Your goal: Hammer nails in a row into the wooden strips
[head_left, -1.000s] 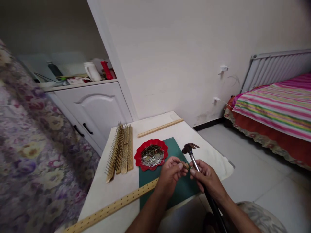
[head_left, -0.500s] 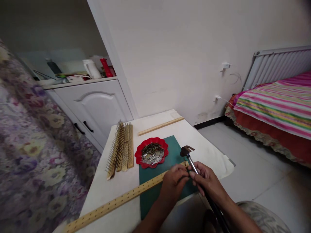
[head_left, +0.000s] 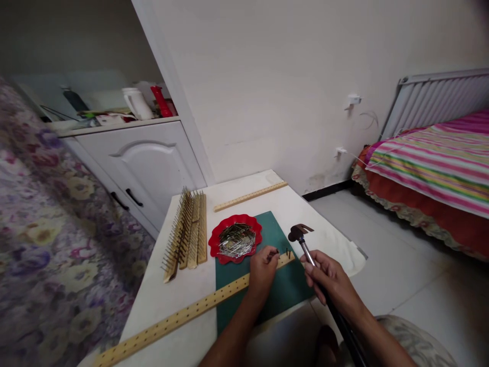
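My right hand (head_left: pixel 331 283) grips a claw hammer (head_left: pixel 306 251) by its shaft, with the head raised beyond the fingers. My left hand (head_left: pixel 263 272) is closed over the long drilled wooden strip (head_left: pixel 198 309), its fingertips pinched around what look like small dark nails. Two or so nails (head_left: pixel 288 253) stand up at the strip's far end, between the left hand and the hammer. Beneath lies a green cutting mat (head_left: pixel 280 290). A red scalloped dish (head_left: pixel 215 239) full of loose nails (head_left: pixel 237 240) sits just beyond my left hand.
Several wooden strips studded with upright nails (head_left: pixel 186 229) lie at the table's left. Another drilled strip (head_left: pixel 250 196) rests near the back edge of the white table (head_left: pixel 160 298). Beyond are a white cabinet (head_left: pixel 148 168), a floral curtain (head_left: pixel 76 244) and a bed (head_left: pixel 431 168).
My left hand has moved left, away from my right hand, uncovering the strip's far end. The hammer stays in my right hand, and the whole view has shifted slightly.
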The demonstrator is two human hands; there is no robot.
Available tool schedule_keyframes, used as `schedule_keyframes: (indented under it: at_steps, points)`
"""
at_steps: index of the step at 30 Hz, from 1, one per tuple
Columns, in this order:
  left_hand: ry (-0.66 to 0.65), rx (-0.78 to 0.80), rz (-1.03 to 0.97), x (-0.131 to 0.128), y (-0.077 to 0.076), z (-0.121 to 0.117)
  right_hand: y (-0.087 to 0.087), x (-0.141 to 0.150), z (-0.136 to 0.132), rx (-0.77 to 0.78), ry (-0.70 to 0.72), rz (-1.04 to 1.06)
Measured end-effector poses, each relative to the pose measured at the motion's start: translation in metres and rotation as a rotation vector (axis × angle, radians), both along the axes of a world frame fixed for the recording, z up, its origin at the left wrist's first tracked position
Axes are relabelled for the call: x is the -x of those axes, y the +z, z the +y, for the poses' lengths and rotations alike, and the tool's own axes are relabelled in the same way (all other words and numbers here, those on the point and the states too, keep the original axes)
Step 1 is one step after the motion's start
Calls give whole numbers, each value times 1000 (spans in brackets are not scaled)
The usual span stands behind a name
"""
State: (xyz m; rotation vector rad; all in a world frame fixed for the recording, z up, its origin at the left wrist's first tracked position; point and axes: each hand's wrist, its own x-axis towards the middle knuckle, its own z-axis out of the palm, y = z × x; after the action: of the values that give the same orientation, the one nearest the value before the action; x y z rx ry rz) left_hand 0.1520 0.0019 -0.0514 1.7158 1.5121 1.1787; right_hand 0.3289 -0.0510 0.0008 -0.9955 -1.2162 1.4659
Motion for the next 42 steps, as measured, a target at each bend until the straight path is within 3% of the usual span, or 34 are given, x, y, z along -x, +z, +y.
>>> schedule_keyframes:
  at_steps: [9, 18, 25, 35, 42]
  points:
    - [-13, -37, 135, 1, -1, -1, -2, 2, 1, 11, 45, 8]
    - [-8, -41, 148, 1, -2, 2, -4, 12, -1, 27, 157, 17]
    - [-20, -37, 110, 0, -2, -1, -6, 17, -2, 24, 149, -72]
    - [-13, -26, 128, 0, -4, -2, -10, 16, -1, 18, 156, -35]
    - [-53, -81, 137, 14, 12, -10, -9, 13, 5, 45, 111, 135]
